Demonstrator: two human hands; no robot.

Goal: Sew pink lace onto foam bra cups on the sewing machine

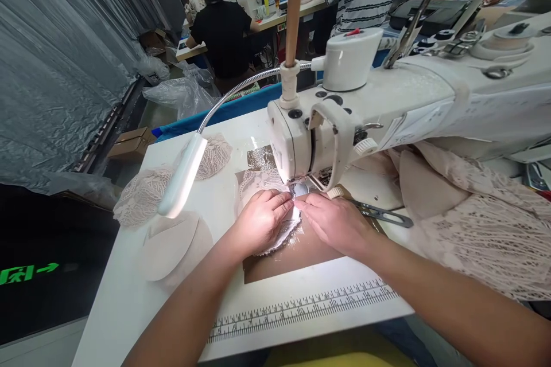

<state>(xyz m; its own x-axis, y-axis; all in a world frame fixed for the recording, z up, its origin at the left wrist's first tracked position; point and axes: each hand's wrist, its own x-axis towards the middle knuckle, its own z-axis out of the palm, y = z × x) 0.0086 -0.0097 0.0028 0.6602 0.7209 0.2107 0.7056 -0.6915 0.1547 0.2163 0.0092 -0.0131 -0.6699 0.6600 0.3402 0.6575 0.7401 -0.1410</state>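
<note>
Right in front of the needle area of a white sewing machine [289,143], both my hands work on a pale lace piece [279,239] with a curved edge. My left hand [262,219] lies over the lace, its fingers bent and close together, pressing it down. From the other side, my right hand [333,221] has its fingertips together at the edge of the lace, almost touching the left ones. The fingertips partly hide the presser foot and what they grip. Beneath the hands is a brown sheet [275,269] on the white table.
Lace cups [144,195] and smooth beige cups [170,249] lie at the left under a lamp [183,178]. Scissors-like metal tweezers [387,215] rest right of my hand. Beige lace fabric [482,229] piles up at the right. A printed ruler [301,309] runs along the front edge.
</note>
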